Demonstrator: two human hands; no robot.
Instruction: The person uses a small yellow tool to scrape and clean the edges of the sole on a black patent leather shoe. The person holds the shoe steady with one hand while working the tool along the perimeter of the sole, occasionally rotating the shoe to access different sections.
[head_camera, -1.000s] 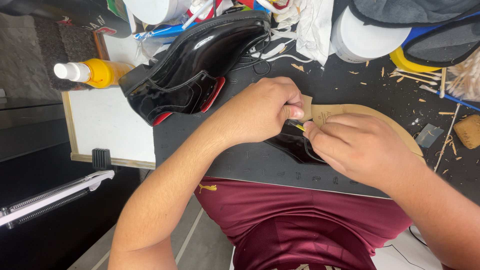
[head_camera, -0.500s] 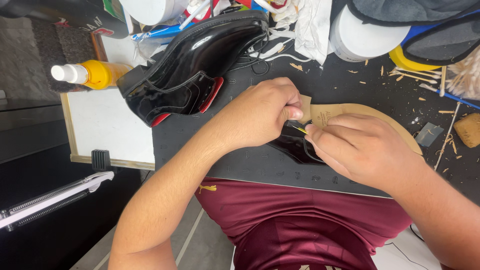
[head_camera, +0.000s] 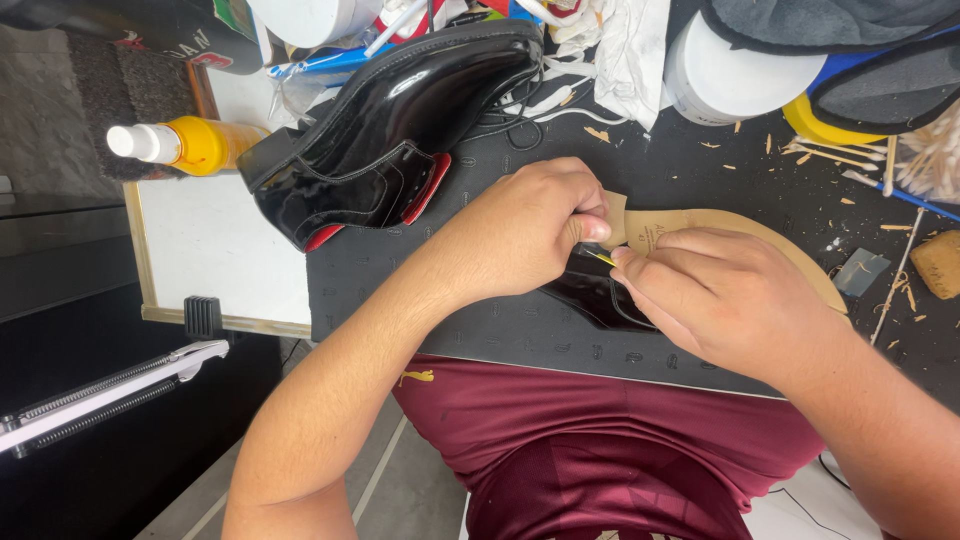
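Observation:
A black glossy shoe (head_camera: 590, 295) with a tan leather sole (head_camera: 700, 225) lies sole-up on the dark mat (head_camera: 420, 300), mostly hidden under my hands. My left hand (head_camera: 530, 225) grips its heel end, fingers curled. My right hand (head_camera: 720, 295) presses on the sole and pinches a thin yellow-tipped tool (head_camera: 600, 258) at the seam between sole and upper. A second black patent shoe (head_camera: 400, 130) with red lining lies on the mat's far left corner.
A yellow bottle with a white cap (head_camera: 180, 143) lies on a white board (head_camera: 215, 250). White tubs (head_camera: 735, 80), rags (head_camera: 625, 50), wood shavings (head_camera: 850, 160) and a cork-coloured block (head_camera: 940, 262) crowd the bench's far side. A metal bar (head_camera: 110, 390) sticks out at lower left.
My hands have barely shifted. The right hand has edged slightly along the sole's rim with the tool.

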